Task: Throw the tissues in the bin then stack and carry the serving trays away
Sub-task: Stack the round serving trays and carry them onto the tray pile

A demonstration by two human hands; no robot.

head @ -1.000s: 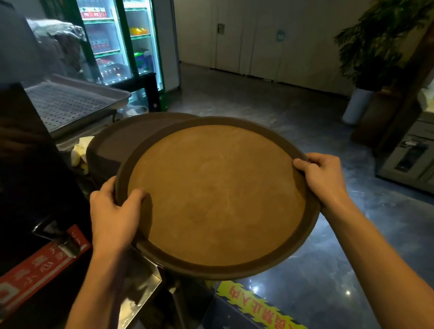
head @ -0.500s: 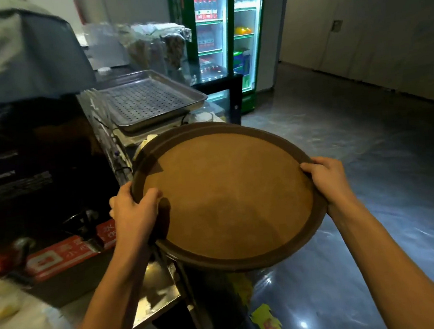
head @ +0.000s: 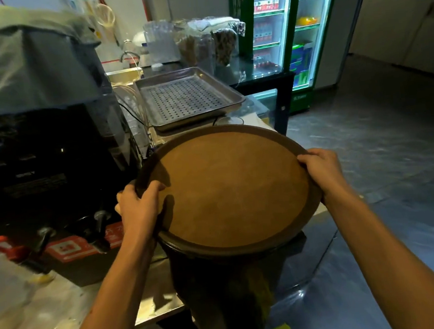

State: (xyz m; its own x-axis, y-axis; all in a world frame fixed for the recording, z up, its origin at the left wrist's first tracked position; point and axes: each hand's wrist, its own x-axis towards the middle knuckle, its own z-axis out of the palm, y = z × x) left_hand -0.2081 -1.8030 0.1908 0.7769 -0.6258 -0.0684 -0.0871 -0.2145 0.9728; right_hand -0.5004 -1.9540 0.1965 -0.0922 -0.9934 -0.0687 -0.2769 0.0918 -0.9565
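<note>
A round brown serving tray [head: 228, 189] with a dark raised rim is held flat in front of me. My left hand [head: 140, 210] grips its left rim, thumb on top. On the opposite side my right hand [head: 321, 173] clasps the right rim. A dark stack edge [head: 218, 248] shows just under the tray's near rim, so another tray seems to lie beneath it. No tissues or bin are in view.
A black drinks machine [head: 43, 166] with taps stands on the steel counter [head: 39, 311] at left. Behind the tray lies a perforated metal tray [head: 186, 98]. Lit drink fridges [head: 286, 40] stand at the back. Shiny dark floor [head: 381, 163] stretches right.
My view has swung left towards the counter. The tray has stayed in both hands and now covers the second tray that stuck out at its left a second ago.
</note>
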